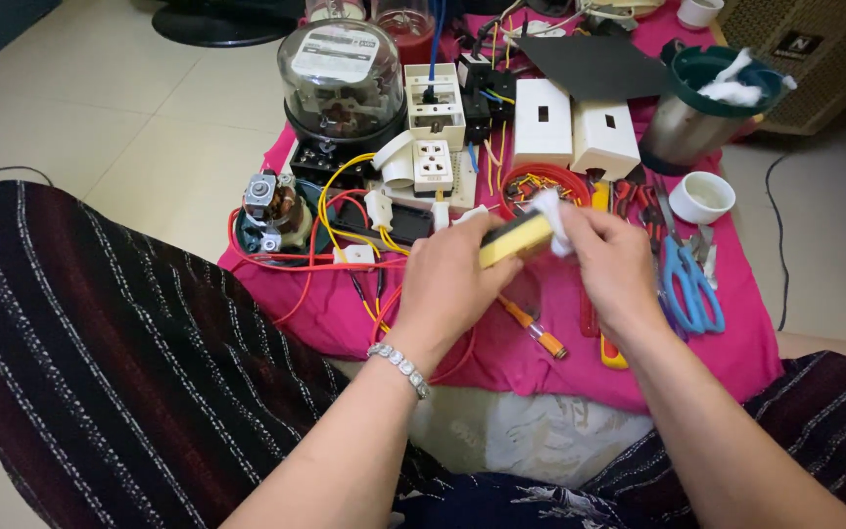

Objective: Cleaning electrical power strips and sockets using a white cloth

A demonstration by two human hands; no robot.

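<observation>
My left hand (447, 284) grips a yellow block-shaped tool (513, 239) with a dark edge, held over a pink cloth (540, 353). A beaded bracelet sits on that wrist. My right hand (609, 260) presses a small white wad of cotton or tissue (550, 214) against the upper end of the yellow tool. Both hands hover just in front of a red round tray (543, 176) holding small coloured parts.
On the cloth lie a glass-domed electric meter (342, 73), white socket plates (434, 162), two white boxes (572, 125), a small motor (266, 208), red and yellow wires (330, 211), blue scissors (689, 284), an orange screwdriver (533, 328), a white cup (702, 196) and a green-rimmed pot with cotton (702, 103).
</observation>
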